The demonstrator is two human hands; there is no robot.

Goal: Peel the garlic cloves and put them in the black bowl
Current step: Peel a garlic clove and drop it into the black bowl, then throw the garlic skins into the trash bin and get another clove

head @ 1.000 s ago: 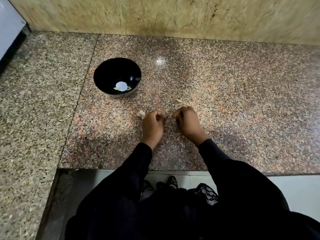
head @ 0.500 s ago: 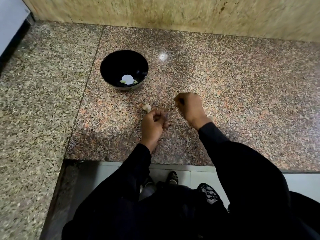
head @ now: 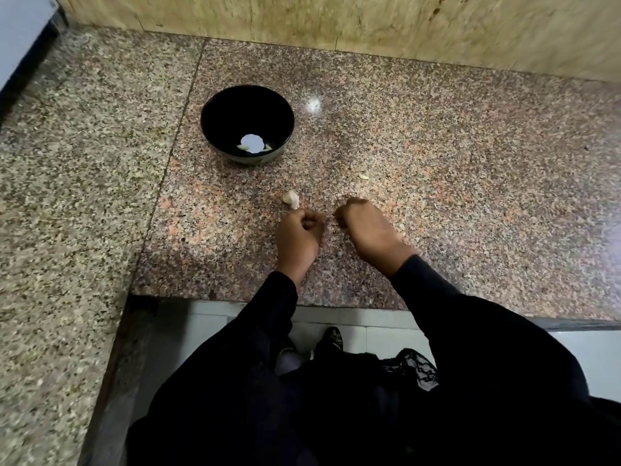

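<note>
The black bowl (head: 247, 124) stands on the granite counter, far left of my hands, with a few pale peeled garlic pieces (head: 251, 144) at its bottom. One unpeeled garlic clove (head: 291, 198) lies on the counter just beyond my left hand. My left hand (head: 299, 235) is curled, its fingertips pinched on a small garlic clove that is mostly hidden. My right hand (head: 366, 227) is curled shut close beside it, fingertips pointing at the left hand, and nothing shows in it. A small pale scrap of peel (head: 363, 176) lies beyond the right hand.
The pink granite counter (head: 470, 196) meets a beige stone wall (head: 369, 25) at the back and a grey granite slab (head: 67, 196) on the left. The counter's front edge runs just under my wrists, with white floor tiles and my feet below.
My right hand reached out toward the scrap of peel, then came back next to the left hand. The left hand stayed in place, still curled.
</note>
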